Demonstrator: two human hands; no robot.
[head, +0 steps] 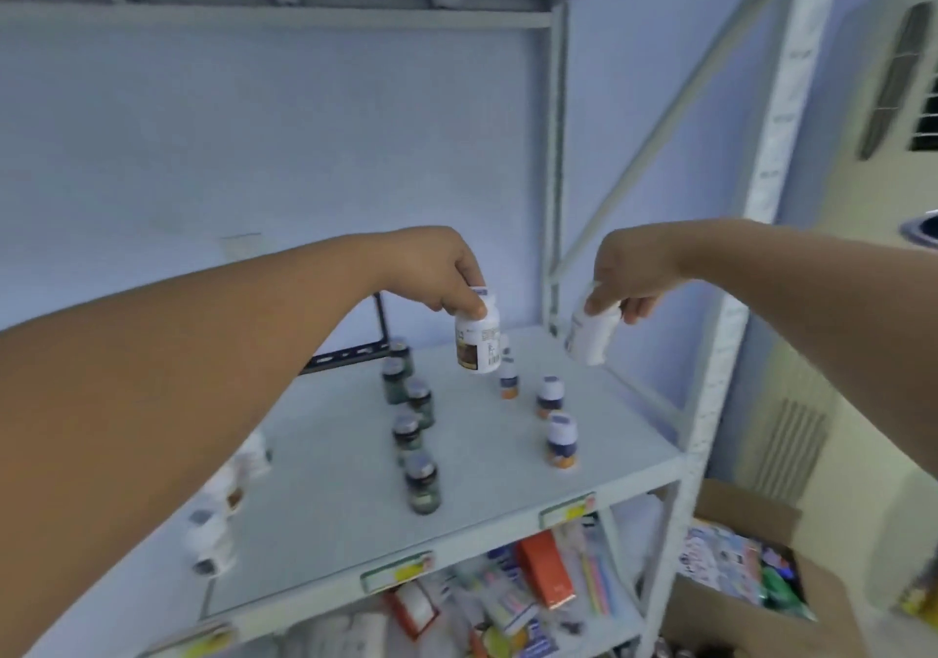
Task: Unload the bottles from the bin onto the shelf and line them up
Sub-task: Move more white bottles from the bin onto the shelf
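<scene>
Labels blur beyond reading. By its cap the left hand [442, 271] grips a brown-labelled bottle [477, 345]; the right hand [632, 271] pinches a tilted white bottle [591, 337].

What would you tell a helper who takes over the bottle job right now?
Left hand grips a white bottle by its top, above the shelf.
Right hand holds a second white bottle, tilted, near the shelf's right side.
Done: a line of dark green bottles, a line of blue-capped bottles and blurred white bottles at the left stand on the shelf.
Left: set both held bottles down in line. No bin clearly shows, so the remaining count is unknown.
</scene>
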